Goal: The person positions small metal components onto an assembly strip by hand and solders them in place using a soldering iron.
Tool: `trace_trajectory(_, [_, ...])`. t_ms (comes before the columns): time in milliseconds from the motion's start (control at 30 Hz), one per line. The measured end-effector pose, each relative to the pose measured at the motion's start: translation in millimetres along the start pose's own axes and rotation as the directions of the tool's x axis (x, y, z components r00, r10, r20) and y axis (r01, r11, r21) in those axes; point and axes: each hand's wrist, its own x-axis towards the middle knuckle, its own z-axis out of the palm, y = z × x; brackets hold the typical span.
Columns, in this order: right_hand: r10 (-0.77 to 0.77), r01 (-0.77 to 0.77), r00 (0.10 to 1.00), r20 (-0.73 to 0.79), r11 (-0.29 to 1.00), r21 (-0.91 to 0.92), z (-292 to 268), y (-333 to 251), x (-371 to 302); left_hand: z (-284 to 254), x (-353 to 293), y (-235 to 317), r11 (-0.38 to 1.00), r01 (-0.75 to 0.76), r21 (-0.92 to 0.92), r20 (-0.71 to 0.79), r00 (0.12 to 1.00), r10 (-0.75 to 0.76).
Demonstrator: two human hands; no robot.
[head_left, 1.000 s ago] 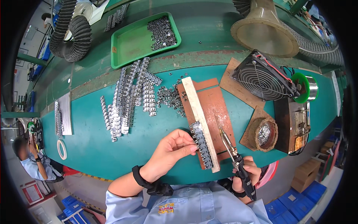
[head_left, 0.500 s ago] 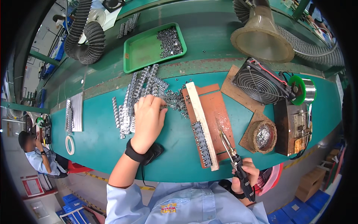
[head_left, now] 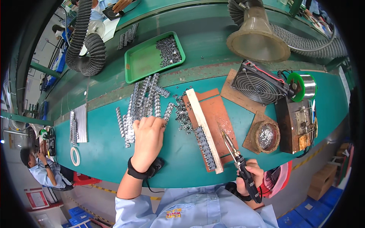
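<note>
My left hand (head_left: 147,138) is closed, thumb and fingers pinched at the lower end of a short strip of small metal-cased parts (head_left: 169,111). More such strips (head_left: 142,98) lie in a loose pile just beyond its knuckles. In my right hand (head_left: 251,176) is a soldering iron (head_left: 240,161) with a black handle, its tip pointing up and left over a brown board (head_left: 218,114). A pale wooden bar (head_left: 199,117) runs along that board. Against the bar's left side sits a row of dark rectangular parts (head_left: 205,146). Loose small metal pieces (head_left: 183,116) are heaped left of the board.
A green tray (head_left: 131,70) with small metal parts stands behind the strips. To the right are a black fan (head_left: 258,83), a solder pot (head_left: 266,137), a solder wire spool (head_left: 304,87) and a metal box (head_left: 291,125). A tape ring (head_left: 75,156) lies at left; a funnel-shaped duct (head_left: 258,41) hangs behind.
My left hand has drawn back toward me from beside the loose pieces, and a short strip now shows at its fingertips. My right hand keeps the iron in nearly the same place.
</note>
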Motion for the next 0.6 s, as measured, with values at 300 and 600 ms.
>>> trace_trajectory(300, [-0.027,0.029,0.998,-0.065,0.999,0.022,3.7,1.6,0.5,9.6,3.8,18.5,0.976,-0.031,-0.214,0.038,0.998,0.04])
trace_trajectory(600, [0.062,-0.062,0.998,0.008,0.998,0.008,2.3,-6.2,-1.9,12.6,0.2,11.9,0.937,0.045,-0.346,0.001,0.999,-0.048])
